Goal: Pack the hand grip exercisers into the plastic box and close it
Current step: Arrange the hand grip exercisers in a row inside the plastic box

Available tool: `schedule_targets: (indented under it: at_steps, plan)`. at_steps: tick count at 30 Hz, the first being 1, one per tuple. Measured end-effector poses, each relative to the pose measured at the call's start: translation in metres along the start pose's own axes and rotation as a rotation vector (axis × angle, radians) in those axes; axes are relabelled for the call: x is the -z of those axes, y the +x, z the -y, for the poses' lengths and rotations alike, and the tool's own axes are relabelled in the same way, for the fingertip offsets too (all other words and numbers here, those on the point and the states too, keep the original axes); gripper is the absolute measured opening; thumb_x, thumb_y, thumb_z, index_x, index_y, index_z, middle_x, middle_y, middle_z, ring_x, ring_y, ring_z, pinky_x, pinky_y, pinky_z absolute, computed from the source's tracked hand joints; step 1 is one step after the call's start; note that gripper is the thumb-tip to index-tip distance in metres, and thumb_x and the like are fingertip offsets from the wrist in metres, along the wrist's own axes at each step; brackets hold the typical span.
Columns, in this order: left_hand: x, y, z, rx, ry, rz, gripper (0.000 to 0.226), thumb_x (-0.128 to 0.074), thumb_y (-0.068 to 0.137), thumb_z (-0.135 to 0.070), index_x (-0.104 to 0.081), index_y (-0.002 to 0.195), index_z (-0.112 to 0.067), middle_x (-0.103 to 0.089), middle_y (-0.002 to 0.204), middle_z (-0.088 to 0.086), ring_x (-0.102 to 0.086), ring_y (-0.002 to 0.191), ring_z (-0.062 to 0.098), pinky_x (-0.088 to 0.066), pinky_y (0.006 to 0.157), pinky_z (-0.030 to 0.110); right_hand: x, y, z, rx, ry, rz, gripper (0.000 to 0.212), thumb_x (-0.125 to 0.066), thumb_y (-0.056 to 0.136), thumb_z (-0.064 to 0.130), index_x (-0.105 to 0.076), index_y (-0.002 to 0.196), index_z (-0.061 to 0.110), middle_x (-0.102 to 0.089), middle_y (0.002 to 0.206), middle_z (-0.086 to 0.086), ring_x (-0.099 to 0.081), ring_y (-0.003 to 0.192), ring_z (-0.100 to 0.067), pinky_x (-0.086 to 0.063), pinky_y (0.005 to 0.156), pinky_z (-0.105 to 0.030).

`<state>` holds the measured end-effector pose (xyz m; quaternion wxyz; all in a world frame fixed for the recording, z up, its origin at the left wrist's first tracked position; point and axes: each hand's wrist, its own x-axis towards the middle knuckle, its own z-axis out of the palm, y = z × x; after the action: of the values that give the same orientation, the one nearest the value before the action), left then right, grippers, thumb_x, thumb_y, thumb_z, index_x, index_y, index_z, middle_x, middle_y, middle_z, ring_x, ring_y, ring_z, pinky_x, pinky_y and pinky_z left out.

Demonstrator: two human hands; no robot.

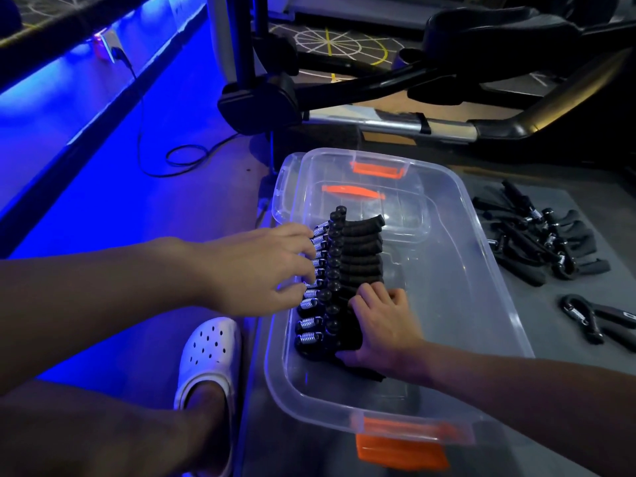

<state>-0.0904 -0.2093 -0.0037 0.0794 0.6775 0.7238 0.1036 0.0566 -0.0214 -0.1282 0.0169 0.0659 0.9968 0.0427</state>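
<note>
The black exercise machine frame (378,84) fills the floor beyond me, and nearer stands the clear plastic box (483,242), open, orange latches at both ends, with what I take to be its lid (284,191) lying under the far end. Inside, along the left wall, a row of exercisers (347,263) stands on edge, springs to the left and foam handles to the right. A loose pile (543,242) waits on the mat right of the box, with a few more (592,318) nearer me. My left hand (254,266) has its fingers (303,235) spread apart, tips resting on the springs; my right hand (385,325) curls over the nearest handles and grips them, squeezing the row together. I judge the packing well short of done. The row only stands because I brace it, so letting go too soon could tip it over across the box floor, and shoving hard could snag spring on spring
</note>
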Motion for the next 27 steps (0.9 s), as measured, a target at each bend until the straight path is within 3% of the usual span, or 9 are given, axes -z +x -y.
schedule_targets:
  at_steps: [7,13,14,16,17,19,24,27]
  plan:
    - [-0.001,0.001,0.0,0.021,0.022,0.037,0.059,-0.02,0.084,-0.045,-0.066,0.112,-0.022,-0.056,0.122,-0.004,-0.03,0.129,0.013,-0.022,0.102,0.018,-0.004,0.001,0.001,-0.032,0.034,0.009,0.07,-0.049,0.044,0.077,-0.057,0.084,0.02,-0.052,0.093,0.002,-0.051,0.089,-0.024,-0.043,0.075,-0.043]
    - [0.0,0.001,0.0,0.046,0.062,0.046,0.061,-0.02,0.084,-0.049,-0.065,0.115,-0.024,-0.049,0.13,-0.003,-0.029,0.132,0.012,-0.035,0.106,0.035,-0.005,0.001,-0.003,-0.031,0.062,0.013,0.074,-0.048,0.044,0.081,-0.057,0.087,0.021,-0.051,0.094,0.004,-0.051,0.091,-0.023,-0.043,0.078,-0.042]
    - [-0.001,0.0,0.0,0.046,0.061,0.033,0.061,-0.02,0.085,-0.05,-0.064,0.116,-0.023,-0.046,0.134,-0.001,-0.027,0.134,0.012,-0.03,0.11,0.032,-0.005,0.0,-0.003,-0.026,0.055,0.01,0.074,-0.048,0.044,0.081,-0.056,0.086,0.021,-0.052,0.094,0.005,-0.051,0.091,-0.022,-0.043,0.077,-0.042]
    - [-0.003,-0.002,0.001,0.058,0.071,0.022,0.064,-0.018,0.085,-0.054,-0.06,0.123,-0.025,-0.035,0.148,0.003,-0.014,0.14,0.012,-0.003,0.116,0.015,-0.005,0.0,-0.004,-0.013,0.042,0.0,0.073,-0.048,0.044,0.082,-0.055,0.085,0.022,-0.052,0.093,0.005,-0.052,0.09,-0.023,-0.044,0.076,-0.042]
    - [-0.003,-0.003,0.002,0.077,0.086,0.03,0.066,-0.016,0.084,-0.057,-0.055,0.128,-0.027,-0.028,0.154,0.003,-0.005,0.144,0.012,0.01,0.11,0.008,-0.005,0.0,-0.004,-0.009,0.037,-0.003,0.073,-0.048,0.044,0.082,-0.055,0.085,0.022,-0.051,0.093,0.005,-0.052,0.089,-0.023,-0.044,0.076,-0.041]
    - [-0.004,-0.004,0.004,0.117,0.11,0.056,0.07,-0.013,0.082,-0.061,-0.046,0.135,-0.031,-0.015,0.159,0.001,0.006,0.148,0.013,0.018,0.1,0.006,-0.005,0.0,-0.004,-0.002,0.03,-0.008,0.073,-0.048,0.044,0.082,-0.054,0.085,0.022,-0.051,0.093,0.005,-0.052,0.089,-0.023,-0.044,0.076,-0.041]
    - [-0.003,-0.002,0.009,0.144,0.132,0.096,0.059,-0.026,0.087,-0.061,-0.039,0.138,-0.034,-0.009,0.16,-0.005,0.01,0.148,0.012,0.002,0.112,0.021,-0.004,0.001,-0.005,0.01,0.025,-0.003,0.075,-0.054,0.043,0.084,-0.054,0.088,0.023,-0.052,0.094,0.005,-0.052,0.091,-0.022,-0.044,0.076,-0.041]
    - [0.001,0.003,0.008,0.142,0.184,0.114,0.067,-0.02,0.083,-0.065,-0.038,0.139,-0.034,-0.015,0.159,-0.005,0.002,0.148,0.014,-0.01,0.117,0.029,-0.001,0.001,-0.008,0.036,0.027,0.046,0.078,-0.06,0.047,0.082,-0.054,0.098,0.024,-0.051,0.105,0.005,-0.049,0.102,-0.022,-0.041,0.084,-0.041]
